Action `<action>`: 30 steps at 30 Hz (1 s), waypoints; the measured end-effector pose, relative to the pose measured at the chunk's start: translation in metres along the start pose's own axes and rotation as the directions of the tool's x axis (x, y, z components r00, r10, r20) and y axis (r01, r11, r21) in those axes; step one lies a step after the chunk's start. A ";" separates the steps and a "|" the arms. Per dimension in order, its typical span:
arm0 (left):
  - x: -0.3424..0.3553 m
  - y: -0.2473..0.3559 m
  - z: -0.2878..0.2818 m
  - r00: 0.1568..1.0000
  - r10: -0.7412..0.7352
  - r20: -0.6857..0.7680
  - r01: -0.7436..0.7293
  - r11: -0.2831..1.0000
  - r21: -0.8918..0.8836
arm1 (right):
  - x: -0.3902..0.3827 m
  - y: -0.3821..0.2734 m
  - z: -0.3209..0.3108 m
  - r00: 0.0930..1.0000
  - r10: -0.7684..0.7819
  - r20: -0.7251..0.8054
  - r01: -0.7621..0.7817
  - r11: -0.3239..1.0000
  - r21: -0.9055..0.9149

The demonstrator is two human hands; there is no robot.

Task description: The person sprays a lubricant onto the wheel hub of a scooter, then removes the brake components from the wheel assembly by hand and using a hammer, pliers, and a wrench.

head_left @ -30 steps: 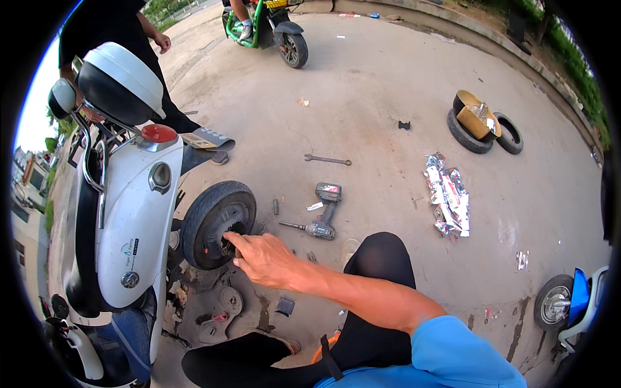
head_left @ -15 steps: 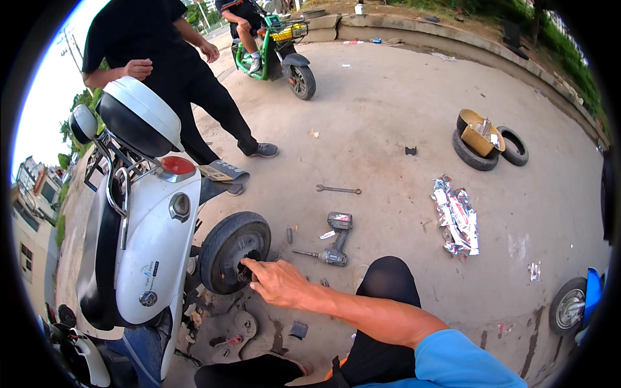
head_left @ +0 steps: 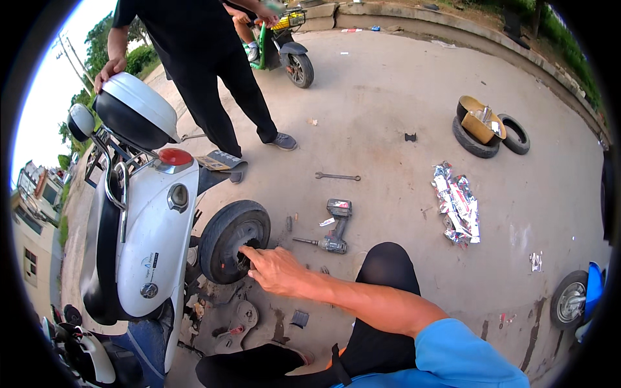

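Note:
My right hand (head_left: 278,271) reaches to the hub of a small wheel with a black tyre (head_left: 217,239) on a white scooter (head_left: 145,258). Its index finger is stretched out at a dark, greasy-looking opening in the hub, and the other fingers curl loosely. I see nothing held in it. My left hand is out of view. On the concrete to the right of the wheel lie a cordless impact driver (head_left: 337,223) with a long socket bit and, farther off, a combination wrench (head_left: 337,176). A grey, flat cover-like part (head_left: 242,320) lies below the wheel.
A person in black (head_left: 194,58) stands behind the scooter, one hand on its white-and-black top box (head_left: 139,107). Beyond is a green scooter (head_left: 294,58) with a rider. Crumpled foil packaging (head_left: 458,207), loose tyres (head_left: 517,134) and a yellowish bin (head_left: 482,123) lie to the right.
The standing person has shifted to the right, put one hand on the top box and stretched the other arm toward the green scooter. My right hand stays at the hub.

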State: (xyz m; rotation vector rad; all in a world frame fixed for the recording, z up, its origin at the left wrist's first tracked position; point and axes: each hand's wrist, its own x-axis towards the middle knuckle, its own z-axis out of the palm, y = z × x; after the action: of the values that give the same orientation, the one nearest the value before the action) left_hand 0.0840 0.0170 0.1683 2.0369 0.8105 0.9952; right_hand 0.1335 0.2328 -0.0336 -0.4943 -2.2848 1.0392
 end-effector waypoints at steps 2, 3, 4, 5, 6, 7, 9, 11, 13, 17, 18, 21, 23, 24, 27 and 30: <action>0.000 0.005 0.002 1.000 0.011 0.019 -0.012 1.000 0.003 | 0.000 0.000 -0.001 1.000 0.009 0.008 -0.009 1.000 0.008; 0.001 0.009 0.003 0.999 0.012 0.032 -0.012 1.000 0.010 | 0.001 -0.001 -0.001 1.000 -0.001 0.002 0.001 1.000 -0.005; 0.001 0.012 0.003 0.999 0.022 0.046 -0.022 1.000 0.006 | 0.001 -0.001 -0.003 1.000 -0.001 -0.001 0.001 1.000 -0.027; 0.002 0.017 0.003 0.998 0.034 0.058 -0.035 0.999 0.009 | 0.001 -0.002 -0.007 1.000 -0.005 -0.003 0.005 1.000 -0.020; 0.003 0.023 0.004 0.996 0.042 0.077 -0.043 0.999 0.012 | 0.003 -0.003 -0.008 1.000 0.006 0.002 -0.006 1.000 -0.001; 0.003 0.029 0.003 0.994 0.060 0.089 -0.061 0.998 0.008 | 0.004 -0.003 -0.008 1.000 0.004 0.015 -0.004 1.000 0.002; 0.005 0.042 0.003 0.988 0.085 0.125 -0.087 0.996 0.009 | 0.007 -0.001 -0.003 1.000 -0.012 0.017 0.012 1.000 0.010; 0.007 0.058 0.003 0.982 0.105 0.159 -0.107 0.994 0.003 | 0.007 -0.001 -0.002 1.000 -0.008 0.025 0.008 1.000 0.011; 0.010 0.075 0.008 0.972 0.123 0.200 -0.125 0.992 -0.002 | 0.008 0.001 -0.002 1.000 -0.016 0.008 0.016 1.000 -0.001; 0.017 0.115 0.019 0.955 0.116 0.273 -0.122 0.992 0.006 | 0.004 -0.008 -0.007 0.999 -0.036 -0.028 0.036 0.999 0.007; 0.020 0.125 0.024 0.949 0.112 0.293 -0.120 0.993 0.010 | 0.002 -0.006 -0.006 0.998 -0.051 -0.030 0.052 0.999 0.009; 0.027 0.153 0.037 0.933 0.078 0.351 -0.092 0.995 0.023 | -0.003 -0.007 -0.012 0.999 0.008 0.037 -0.008 1.000 0.026; 0.030 0.170 0.048 0.916 0.024 0.401 -0.043 0.998 0.038 | -0.009 -0.008 -0.014 1.000 -0.002 0.029 0.001 0.999 0.034; 0.032 0.176 0.052 0.910 -0.007 0.414 -0.015 0.999 0.049 | -0.012 -0.007 -0.014 1.000 0.006 0.024 -0.007 0.999 0.033; 0.034 0.175 0.063 0.993 -0.008 0.114 -0.021 0.967 0.254 | -0.020 -0.006 -0.019 1.000 -0.007 -0.007 0.008 0.999 0.035; 0.029 0.173 0.052 0.996 -0.024 0.091 -0.017 0.905 0.425 | -0.024 -0.012 -0.025 1.000 -0.012 -0.026 0.013 0.999 0.050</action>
State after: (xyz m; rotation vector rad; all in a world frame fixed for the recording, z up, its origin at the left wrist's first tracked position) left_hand 0.1802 -0.0721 0.2964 2.4286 1.0522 0.7577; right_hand 0.1669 0.2258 -0.0193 -0.4697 -2.2313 1.0751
